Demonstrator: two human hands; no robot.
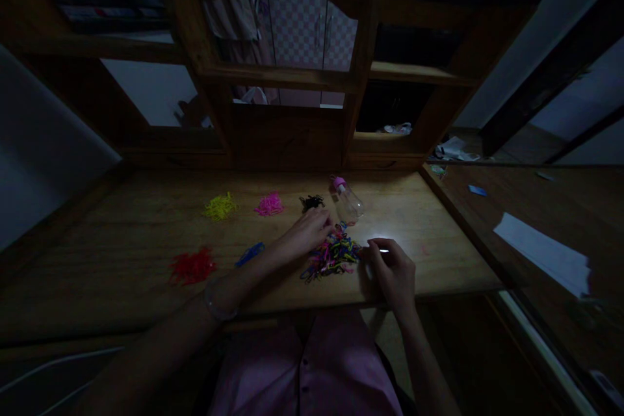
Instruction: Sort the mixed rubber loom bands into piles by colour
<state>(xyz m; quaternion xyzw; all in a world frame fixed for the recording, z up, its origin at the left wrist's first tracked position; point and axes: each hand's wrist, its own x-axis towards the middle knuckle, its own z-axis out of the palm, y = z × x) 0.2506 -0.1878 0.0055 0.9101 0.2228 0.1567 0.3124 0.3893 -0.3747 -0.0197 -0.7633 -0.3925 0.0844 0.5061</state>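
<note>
A mixed pile of small coloured bands (334,257), looking like rubber bands, lies on the wooden desk in front of me. Over its upper left edge my left hand (312,227) is bent with its fingers closed; what they hold, if anything, is hidden. My right hand (394,270) hovers at the pile's right side, thumb and forefinger pinched at something too small to make out. Sorted by colour, the black bands (312,202) lie just beyond my left hand. Pink bands (270,204), yellow bands (220,207), red bands (193,266) and blue bands (250,253) form separate heaps to the left.
Behind the mixed pile a clear bottle (350,204) with a pink cap lies on its side. A wooden shelf unit (287,136) rises along the desk's back edge. To the right, a lower brown surface holds white paper (543,250) and a small blue packet (477,190).
</note>
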